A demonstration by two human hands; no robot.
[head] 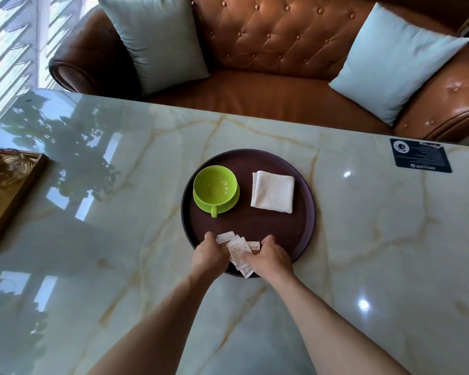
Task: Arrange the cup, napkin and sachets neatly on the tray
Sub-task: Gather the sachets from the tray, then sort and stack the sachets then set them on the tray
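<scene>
Glossy marble table (363, 239) carries a round dark tray (306, 190). Both the left hand (210, 255) and right hand (271, 257) curl their fingers onto fanned sachets (238, 249) at its near rim. Beyond sit the green cup (215, 186) on a saucer (232, 203) and, to its right, a folded white napkin (272, 194).

— What sort of place is suggested here?
— A café or hotel lounge is suggested: a tufted brown leather sofa (268, 63) with pale blue cushions (157, 41) is set behind a polished marble-patterned bench (119, 239).
— Anything else?
— A printed dark notice card (420, 155) is fixed to the bench, and a round serving tray (303, 228) is laid out.
</scene>
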